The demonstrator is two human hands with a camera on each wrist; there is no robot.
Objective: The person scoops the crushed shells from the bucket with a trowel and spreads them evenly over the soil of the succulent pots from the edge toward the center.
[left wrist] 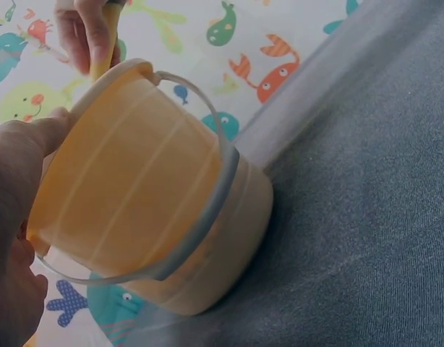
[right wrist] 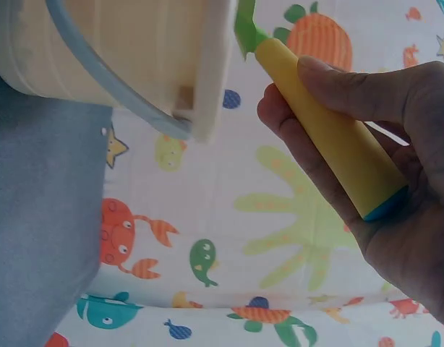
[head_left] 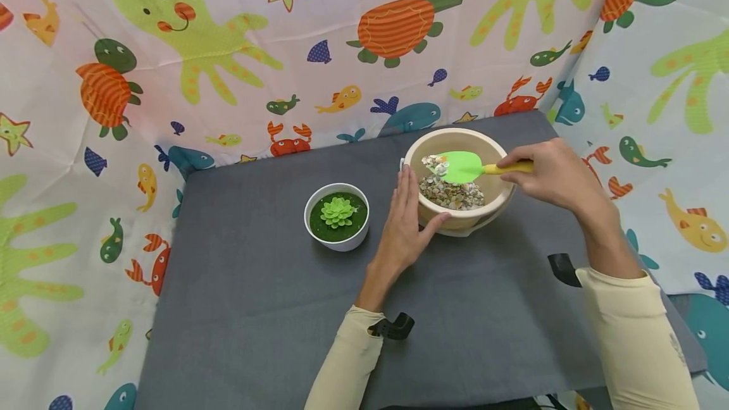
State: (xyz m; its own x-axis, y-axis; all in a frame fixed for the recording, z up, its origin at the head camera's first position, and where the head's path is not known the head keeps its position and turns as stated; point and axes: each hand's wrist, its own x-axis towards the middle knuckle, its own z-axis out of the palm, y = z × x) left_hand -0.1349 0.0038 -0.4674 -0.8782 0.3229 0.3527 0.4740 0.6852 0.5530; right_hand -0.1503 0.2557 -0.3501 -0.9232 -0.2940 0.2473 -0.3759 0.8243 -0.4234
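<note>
A cream bucket with a grey carrying handle stands on the table, small shell-like pieces heaped inside. My left hand holds its near left rim, the fingers along the left side and the thumb at the front edge. Between thumb and fingers, my right hand grips the yellow handle of a toy shovel. The shovel's green blade is over the bucket's opening, carrying pale shell pieces at its tip.
Left of the bucket stands a white pot with a green succulent. Grey cloth covers the table. A curtain printed with sea animals hangs behind and along both sides. The bucket is near the table's far right edge.
</note>
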